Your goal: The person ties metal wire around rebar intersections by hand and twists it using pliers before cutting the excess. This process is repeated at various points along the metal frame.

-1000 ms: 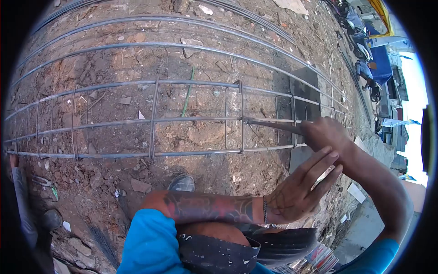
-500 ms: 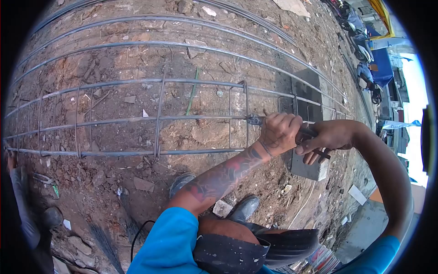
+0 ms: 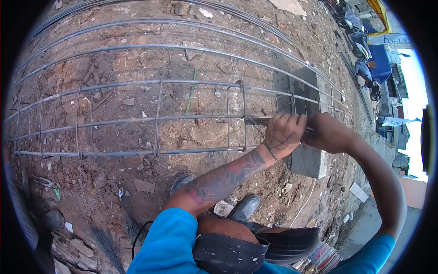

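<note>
My left hand (image 3: 284, 133) is closed around a dark metal hand tool (image 3: 256, 120), its exact kind hidden by my grip. The tool's narrow head reaches left to the middle bar of a rebar cage (image 3: 196, 117), beside a stirrup (image 3: 245, 105). Close against the left fist, my right hand (image 3: 329, 133) is curled with its back toward me, over the rear part of the tool. What its fingers press on is mostly covered. A grey concrete block (image 3: 310, 160) stands behind both hands, under the cage's right part.
Further long bars (image 3: 137, 47) run across the far side. Another person's sleeve (image 3: 20, 201) is at the left edge. Bundles of thin wire (image 3: 106, 244) and pliers (image 3: 43, 181) lie on the rubble-strewn dirt. My boots (image 3: 245, 209) are below the cage. Motorbikes stand at upper right.
My right hand has turned over and risen a little; the dark handle end that stuck out below it is hidden now. My left hand has shifted slightly right.
</note>
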{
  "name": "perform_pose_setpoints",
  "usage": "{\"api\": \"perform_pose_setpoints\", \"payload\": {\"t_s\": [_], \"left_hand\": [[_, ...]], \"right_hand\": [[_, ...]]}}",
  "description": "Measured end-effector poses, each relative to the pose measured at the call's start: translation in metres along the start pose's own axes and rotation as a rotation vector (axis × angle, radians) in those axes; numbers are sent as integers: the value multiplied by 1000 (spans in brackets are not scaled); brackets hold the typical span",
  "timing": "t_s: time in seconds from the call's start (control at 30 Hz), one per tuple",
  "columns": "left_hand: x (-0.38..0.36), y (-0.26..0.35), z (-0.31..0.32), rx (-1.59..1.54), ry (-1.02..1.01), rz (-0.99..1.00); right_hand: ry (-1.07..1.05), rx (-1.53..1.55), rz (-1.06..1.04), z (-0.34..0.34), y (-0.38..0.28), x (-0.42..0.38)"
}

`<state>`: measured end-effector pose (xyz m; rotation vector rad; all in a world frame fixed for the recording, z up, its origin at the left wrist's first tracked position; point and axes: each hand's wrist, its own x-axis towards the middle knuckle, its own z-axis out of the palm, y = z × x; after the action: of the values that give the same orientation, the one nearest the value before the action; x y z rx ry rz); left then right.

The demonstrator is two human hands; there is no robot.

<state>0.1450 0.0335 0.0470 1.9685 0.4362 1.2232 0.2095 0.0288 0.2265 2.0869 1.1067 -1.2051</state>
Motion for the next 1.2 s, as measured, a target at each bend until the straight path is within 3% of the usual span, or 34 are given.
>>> {"api": "perform_pose_setpoints", "payload": {"t_s": [0.03,0.07,0.1,0.13,0.17,0.2,0.23,0.3,0.33,0.4,0.43,0.5,0.6,0.63,0.73,0.87,0.93,0.97,1.03,1.1,1.2], "left_hand": [[0,12,-13,-33,-191,-97],[3,29,-32,13,-115,48],[-3,47,-45,55,-45,186],[-28,57,-41,-172,-153,400],[-48,67,-47,-473,-259,593],[-76,65,-51,-699,-606,703],[-81,59,-69,-716,-1150,505],[-112,24,-64,-872,-1346,-423],[-110,24,-60,-853,-1379,-424],[-106,29,-51,-1394,-707,-1421],[-111,33,-43,-1368,-732,-1428],[-119,38,-21,-1213,-849,-1250],[-126,35,-16,-1061,-955,-1319],[-130,29,-18,-991,-1002,-1308],[-135,12,-27,-822,-990,-1421],[-112,21,-31,-658,-976,-1424],[-95,32,-27,-692,-998,-1321],[-86,40,-24,-654,-1001,-1300],[-70,50,-17,-589,-1060,-1275],[-64,59,-6,-545,-1130,-1266],[-52,69,5,-508,-1150,-1282]], "right_hand": [[235,-95,-68,18,15,-1],[464,-180,-134,34,29,-3],[405,-282,-94,44,40,-9],[579,-54,-165,60,56,-22],[604,31,-45,75,63,-28],[618,122,81,93,72,-33],[625,308,150,117,87,-36],[642,543,210,161,102,-47],[667,517,178,182,108,-48],[635,502,134,230,124,-37],[635,565,117,248,123,-32],[623,629,79,283,124,-14],[607,896,-70,339,139,16],[787,710,-267,345,143,24],[430,949,-271,385,178,65],[521,884,-224,414,197,133],[989,395,75,390,190,135],[1003,418,66,372,183,127],[1021,899,-342,327,164,93],[870,1266,-546,281,150,65],[791,1398,-639,238,148,55]]}}
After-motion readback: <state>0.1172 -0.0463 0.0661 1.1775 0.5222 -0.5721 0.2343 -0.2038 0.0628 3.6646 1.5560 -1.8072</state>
